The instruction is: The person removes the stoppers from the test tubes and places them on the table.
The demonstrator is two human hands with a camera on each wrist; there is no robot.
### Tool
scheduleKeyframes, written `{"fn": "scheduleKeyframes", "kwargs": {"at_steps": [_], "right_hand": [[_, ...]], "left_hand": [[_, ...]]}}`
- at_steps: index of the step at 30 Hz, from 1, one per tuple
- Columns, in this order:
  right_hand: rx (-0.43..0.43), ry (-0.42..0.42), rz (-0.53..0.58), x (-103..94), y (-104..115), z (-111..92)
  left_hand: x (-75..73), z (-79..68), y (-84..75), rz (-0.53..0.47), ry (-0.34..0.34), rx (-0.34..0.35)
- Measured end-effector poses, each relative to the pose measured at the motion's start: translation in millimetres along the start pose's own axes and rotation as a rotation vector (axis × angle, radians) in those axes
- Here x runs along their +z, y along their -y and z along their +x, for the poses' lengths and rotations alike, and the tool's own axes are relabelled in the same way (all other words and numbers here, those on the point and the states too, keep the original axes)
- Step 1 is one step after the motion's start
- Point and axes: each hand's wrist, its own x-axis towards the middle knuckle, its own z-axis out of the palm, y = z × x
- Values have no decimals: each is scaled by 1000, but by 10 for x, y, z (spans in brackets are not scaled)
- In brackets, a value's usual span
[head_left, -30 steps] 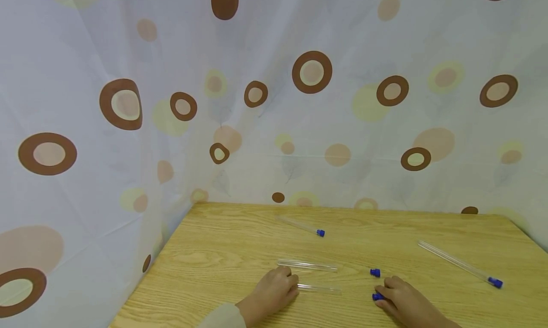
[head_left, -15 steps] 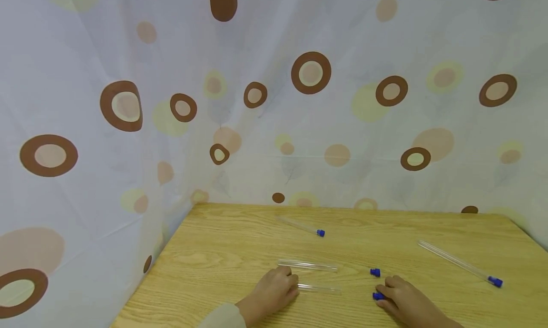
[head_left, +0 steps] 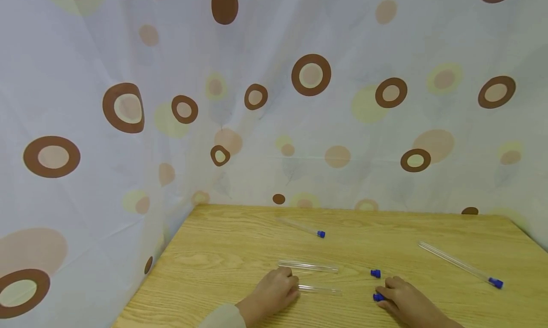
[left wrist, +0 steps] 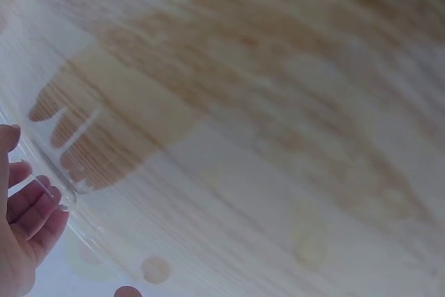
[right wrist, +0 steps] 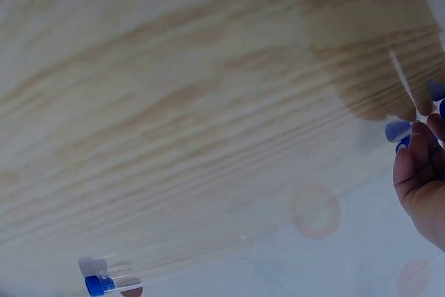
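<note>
My left hand (head_left: pixel 276 290) holds the closed-off end of a clear test tube (head_left: pixel 321 289) lying level, its far part sticking out to the right. Just beyond it a second uncapped clear tube (head_left: pixel 308 266) lies on the table. My right hand (head_left: pixel 406 302) pinches a blue cap (head_left: pixel 378 297) between thumb and fingers, close over the tabletop. Another blue cap (head_left: pixel 375 273) lies loose beyond those fingers. In the left wrist view the left hand (left wrist: pixel 28 220) has its fingers curled at the tube. The right hand (right wrist: pixel 424 179) partly hides the caps in its wrist view.
A tube with a blue cap (head_left: pixel 321 234) lies at the back of the wooden table (head_left: pixel 231 237). Another capped tube (head_left: pixel 455 261) lies slanted at the right. A patterned white curtain (head_left: pixel 342 119) rises behind the table and along its left side.
Both hands stay in place, the left on the test tube and the right on the blue cap. The head view shifts very slightly.
</note>
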Motion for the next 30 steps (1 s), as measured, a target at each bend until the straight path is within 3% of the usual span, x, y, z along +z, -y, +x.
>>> {"fn": "scheduleKeyframes", "kwargs": {"at_steps": [16,23,30], "right_hand": [[-7,2,13,-20,-18,-19],[97,17,78,-89,50,3],[176,1,-32,-147,106,118]], "left_hand": [[-20,-1,2,-3,35,-24],[-38,1,24,46,5,-14],[-48,13,86,116,-34,-10]]}}
